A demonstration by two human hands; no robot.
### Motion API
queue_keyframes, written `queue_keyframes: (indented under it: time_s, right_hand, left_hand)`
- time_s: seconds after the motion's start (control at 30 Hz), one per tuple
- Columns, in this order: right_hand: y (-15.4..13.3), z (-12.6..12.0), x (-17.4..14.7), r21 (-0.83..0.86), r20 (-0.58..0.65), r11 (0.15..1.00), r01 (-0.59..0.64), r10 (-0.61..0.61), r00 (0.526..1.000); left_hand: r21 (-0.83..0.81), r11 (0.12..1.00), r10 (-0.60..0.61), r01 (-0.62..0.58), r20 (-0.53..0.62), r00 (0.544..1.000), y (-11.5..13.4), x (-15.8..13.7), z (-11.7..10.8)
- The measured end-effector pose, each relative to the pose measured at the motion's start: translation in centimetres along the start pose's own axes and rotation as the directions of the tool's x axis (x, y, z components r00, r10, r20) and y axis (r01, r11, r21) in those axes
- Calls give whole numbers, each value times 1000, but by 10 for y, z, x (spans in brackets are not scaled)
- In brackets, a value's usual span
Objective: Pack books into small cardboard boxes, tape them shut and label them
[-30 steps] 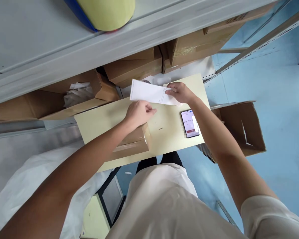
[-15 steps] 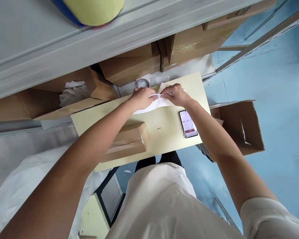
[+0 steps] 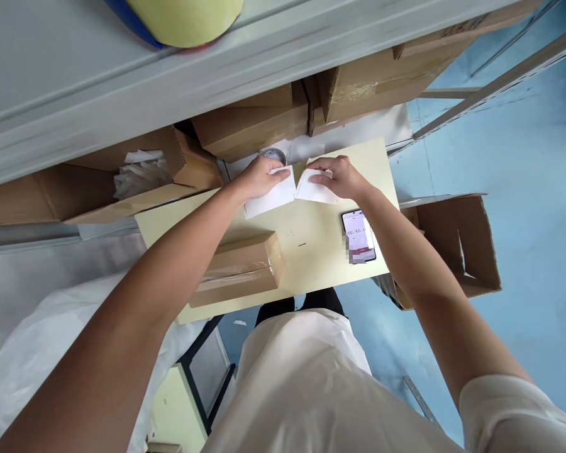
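Two white pieces of paper are held over the far side of a pale yellow table (image 3: 311,233). My left hand (image 3: 260,176) pinches the left paper piece (image 3: 273,198) between thumb and fingers. In my right hand (image 3: 338,175) is the right paper piece (image 3: 311,189), its edge turned up. The two pieces nearly touch at one lower corner, and a gap opens between them higher up. Just beyond my left hand lies a roll of tape (image 3: 276,154), partly hidden by that hand. Below my right wrist a phone (image 3: 358,236) shows a timer.
A taped cardboard box (image 3: 240,267) sits at the table's near left. Open cardboard boxes line the back under a grey shelf (image 3: 217,82); one holds crumpled white paper (image 3: 144,173). Another open box (image 3: 457,245) stands on the blue floor at right.
My hands have moved apart, and the single white sheet seen before is now two pieces, one in each hand. The taped box and the phone stay in place.
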State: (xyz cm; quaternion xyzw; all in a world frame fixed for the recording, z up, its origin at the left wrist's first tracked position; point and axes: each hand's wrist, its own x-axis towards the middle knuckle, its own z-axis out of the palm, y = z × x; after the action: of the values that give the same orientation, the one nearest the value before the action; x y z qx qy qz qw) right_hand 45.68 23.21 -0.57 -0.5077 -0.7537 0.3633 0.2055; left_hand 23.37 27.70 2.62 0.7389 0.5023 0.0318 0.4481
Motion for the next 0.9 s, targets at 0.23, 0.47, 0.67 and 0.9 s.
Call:
queue_keyframes:
  time_s: [0.23, 0.47, 0.67, 0.9]
  right_hand:
    - [15, 1, 6, -222, 93, 960, -171, 195, 976]
    - [30, 16, 13, -261, -32, 915, -308, 311, 950]
    - [-50, 23, -11, 324, -170, 935, -144, 207, 963]
    - [-155, 43, -62, 701, -133, 706, -97, 264, 955]
  left_hand:
    - [152, 988, 42, -23, -129, 991, -14, -5, -15]
    - [61, 998, 6, 10, -261, 965, -22, -21, -28]
    - [-40, 998, 25, -42, -355, 934, 4, -66, -23]
    - [-462, 886, -67, -52, -238, 969, 28, -173, -17]
